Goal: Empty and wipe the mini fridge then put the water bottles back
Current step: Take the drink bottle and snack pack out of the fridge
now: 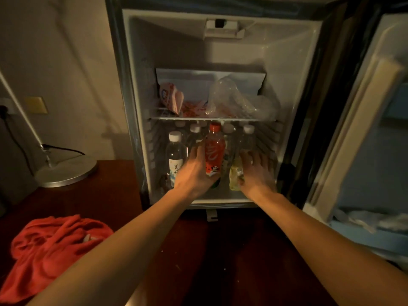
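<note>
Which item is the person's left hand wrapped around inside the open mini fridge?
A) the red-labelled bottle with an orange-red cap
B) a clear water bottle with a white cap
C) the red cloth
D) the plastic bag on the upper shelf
A: the left hand curls around the lower part of the red-labelled bottle on the fridge floor, while the white-capped water bottle stands untouched beside it.

Left hand point(194, 171): bare, no rings or watch visible.
Right hand point(257, 173): bare.
Forearms: bare, no sleeves showing.
</note>
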### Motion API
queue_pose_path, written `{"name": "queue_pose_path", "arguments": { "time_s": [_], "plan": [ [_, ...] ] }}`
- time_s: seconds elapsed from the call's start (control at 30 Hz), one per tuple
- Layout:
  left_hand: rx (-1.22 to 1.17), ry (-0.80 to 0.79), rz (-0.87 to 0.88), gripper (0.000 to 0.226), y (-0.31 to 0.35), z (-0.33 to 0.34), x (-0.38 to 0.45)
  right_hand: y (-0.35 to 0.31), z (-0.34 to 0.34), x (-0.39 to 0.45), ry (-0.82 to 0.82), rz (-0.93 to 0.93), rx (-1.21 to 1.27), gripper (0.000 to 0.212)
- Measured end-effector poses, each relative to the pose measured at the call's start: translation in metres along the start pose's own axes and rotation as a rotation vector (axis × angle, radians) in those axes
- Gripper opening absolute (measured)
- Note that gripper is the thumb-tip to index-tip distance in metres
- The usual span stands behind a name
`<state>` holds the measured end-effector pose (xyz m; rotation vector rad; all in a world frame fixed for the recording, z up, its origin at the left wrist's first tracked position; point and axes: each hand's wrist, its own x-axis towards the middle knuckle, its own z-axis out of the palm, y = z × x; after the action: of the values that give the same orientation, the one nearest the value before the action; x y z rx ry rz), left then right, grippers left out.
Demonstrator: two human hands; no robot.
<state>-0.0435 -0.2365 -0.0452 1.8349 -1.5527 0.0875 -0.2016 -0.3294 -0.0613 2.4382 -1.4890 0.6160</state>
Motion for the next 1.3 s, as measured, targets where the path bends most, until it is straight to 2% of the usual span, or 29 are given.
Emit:
{"name": "queue_pose_path", "arguments": {
  "time_s": [0.1,0.23,0.4,0.53,0.77,1.03,1.13,1.3],
  "plan": [
    [-0.134,0.025,-0.078,0.097,0.003,0.014,0.006,0.004,-0.005,0.005,-0.040,-0.037,-0.040,0.071],
    [-0.204,0.148,-0.177,0.087,0.012,0.027,0.018,0.011,-0.004,0.009,-0.103,-0.056,0.085,0.059],
    [-0.243,0.225,-0.262,0.075,0.017,0.032,0.032,0.012,-0.009,0.005,-0.051,-0.106,0.164,0.046],
    [-0.338,0.226,-0.199,0.076,0.016,0.027,0.022,0.015,-0.024,-0.008,0.074,-0.140,0.213,0.029],
    [-0.331,0.177,-0.118,0.078,0.042,0.011,-0.021,0.025,-0.070,-0.053,0.086,-0.023,0.314,0.014],
    [-0.418,0.085,0.031,0.070,0.100,0.004,-0.086,0.072,-0.120,-0.142,0.146,-0.093,0.418,0.026],
    [-0.442,0.022,0.116,0.075,0.123,0.011,-0.112,0.098,-0.126,-0.180,0.128,-0.042,0.449,0.023],
    [-0.445,-0.087,0.283,0.078,0.174,0.037,-0.154,0.152,-0.129,-0.246,0.204,0.012,0.407,0.016]
  ]
}}
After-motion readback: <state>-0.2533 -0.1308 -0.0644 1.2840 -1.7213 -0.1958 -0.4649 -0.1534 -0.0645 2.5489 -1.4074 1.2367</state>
